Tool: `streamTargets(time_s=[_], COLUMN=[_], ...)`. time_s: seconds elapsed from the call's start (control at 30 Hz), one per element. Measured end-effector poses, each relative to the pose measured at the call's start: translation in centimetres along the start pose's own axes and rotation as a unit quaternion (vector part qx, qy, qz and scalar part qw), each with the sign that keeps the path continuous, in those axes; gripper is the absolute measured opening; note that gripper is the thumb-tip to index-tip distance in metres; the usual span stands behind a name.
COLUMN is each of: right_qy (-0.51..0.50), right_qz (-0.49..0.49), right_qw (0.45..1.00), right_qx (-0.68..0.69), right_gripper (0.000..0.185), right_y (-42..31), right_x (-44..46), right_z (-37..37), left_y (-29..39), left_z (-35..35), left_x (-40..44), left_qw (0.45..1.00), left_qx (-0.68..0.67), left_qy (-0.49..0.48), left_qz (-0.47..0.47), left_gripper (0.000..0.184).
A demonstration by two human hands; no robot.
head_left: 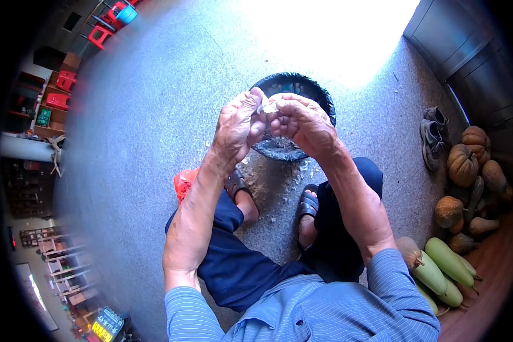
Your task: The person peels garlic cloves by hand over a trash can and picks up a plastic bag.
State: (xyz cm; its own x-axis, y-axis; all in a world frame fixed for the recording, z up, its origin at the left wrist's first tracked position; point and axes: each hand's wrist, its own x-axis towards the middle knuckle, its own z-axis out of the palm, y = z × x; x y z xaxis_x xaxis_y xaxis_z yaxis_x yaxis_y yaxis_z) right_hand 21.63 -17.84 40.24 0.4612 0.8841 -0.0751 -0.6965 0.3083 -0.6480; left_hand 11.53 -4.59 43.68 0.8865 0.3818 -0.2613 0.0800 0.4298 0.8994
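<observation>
A: From the head view, what does each grip have?

B: The left hand (238,122) and the right hand (308,122) meet fingertip to fingertip, thumbs and forefingers pinched closed on a small white piece (268,107). The other fingers curl loosely. I can't tell what the piece is.

A: Where is it, exactly?

B: Between the two hands, above the round bin (328,102), whose dark, ruffled rim shows around them. The hands hide part of the bin's mouth.

A: How much room around that?

B: Speckled floor (137,131) spreads widely to the left and ahead, into bright glare at the top. On the right, a strip of floor runs between the bin and a grey panelled surface (461,43).

A: And close in?

B: The knees stand apart, with sandalled feet short of the bin. Pale scraps (262,179) litter the floor between them. A red bag (183,183) sits by the left foot, partly behind the left forearm.

A: Further out?

B: Shoes (431,137), pumpkins (463,164) and long green gourds (446,262) crowd the right side. Red stools (100,37) stand far off, upper left.
</observation>
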Motion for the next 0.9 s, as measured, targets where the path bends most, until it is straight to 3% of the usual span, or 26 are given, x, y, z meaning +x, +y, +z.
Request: streamTargets(time_s=[0.33,0.67,0.9], right_qy=[0.007,0.008,0.02], right_qz=[0.009,0.012,0.002], right_qw=[0.999,0.999,1.0], right_qx=[-0.033,-0.037,-0.004], right_gripper=[0.023,0.032,0.026], right_y=[-0.4,-0.5,-0.4], right_x=[-0.1,-0.1,0.1], right_z=[0.2,-0.1,-0.2], left_y=[0.3,1.2,1.3], left_z=[-0.3,-0.3,-1.2], left_x=[0.0,-0.5,-0.7], left_qw=[1.0,1.0,1.0], left_qx=[-0.019,0.017,-0.014], left_qy=[-0.018,-0.006,-0.008], left_qz=[0.005,0.004,0.0], left_gripper=[0.029,0.018,0.015])
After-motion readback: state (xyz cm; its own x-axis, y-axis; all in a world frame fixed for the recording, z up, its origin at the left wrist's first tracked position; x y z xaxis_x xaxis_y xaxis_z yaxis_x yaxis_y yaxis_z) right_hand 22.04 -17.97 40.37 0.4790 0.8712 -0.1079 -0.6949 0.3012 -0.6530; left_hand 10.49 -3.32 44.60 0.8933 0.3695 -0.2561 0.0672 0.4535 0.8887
